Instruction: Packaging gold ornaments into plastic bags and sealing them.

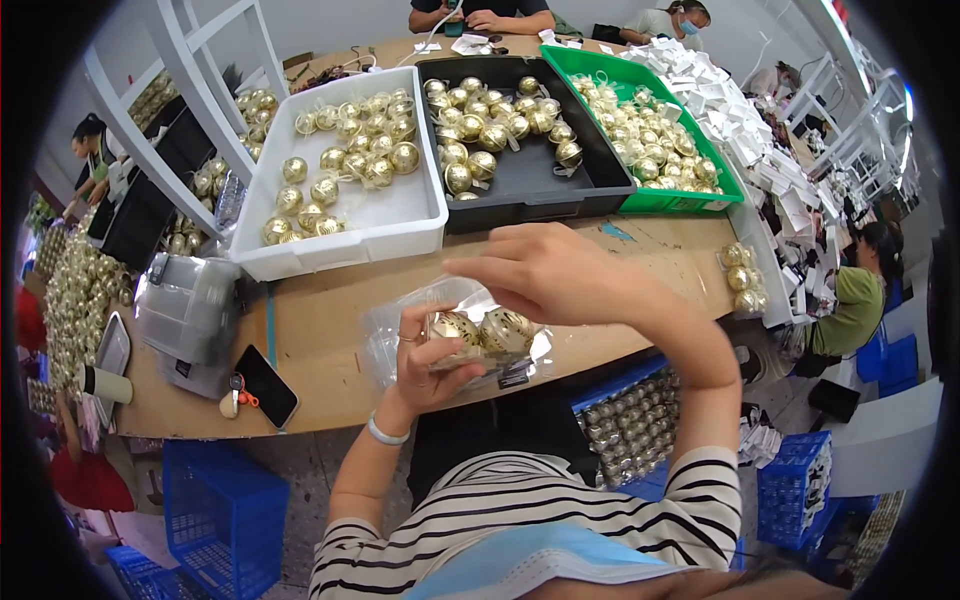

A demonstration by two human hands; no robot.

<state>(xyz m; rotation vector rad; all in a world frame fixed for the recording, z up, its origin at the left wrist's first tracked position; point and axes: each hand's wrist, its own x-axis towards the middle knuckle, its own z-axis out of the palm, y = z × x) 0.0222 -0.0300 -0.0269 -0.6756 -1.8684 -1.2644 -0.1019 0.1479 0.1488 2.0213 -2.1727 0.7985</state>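
A clear plastic clamshell pack [388, 318] lies tilted low over the near side of the table, with gold bauble ornaments [507, 331] inside it. My left hand [425, 365] is wrapped round the pack's left side, thumb and fingers against the baubles. Just above the pack, my right hand [545, 270] reaches across from the right, palm down. Its fingers stretch left over the raised plastic edge and hold nothing that I can see; whether the fingertips touch the plastic I cannot tell.
Behind my hands stand a white tray [345, 258], a black tray [530, 208] and a green tray [735, 190] with gold baubles. Stacked clear packs [185, 315], a phone [265, 385] and orange-handled scissors [240, 392] lie left. A filled pack [742, 280] sits right. Co-workers sit around.
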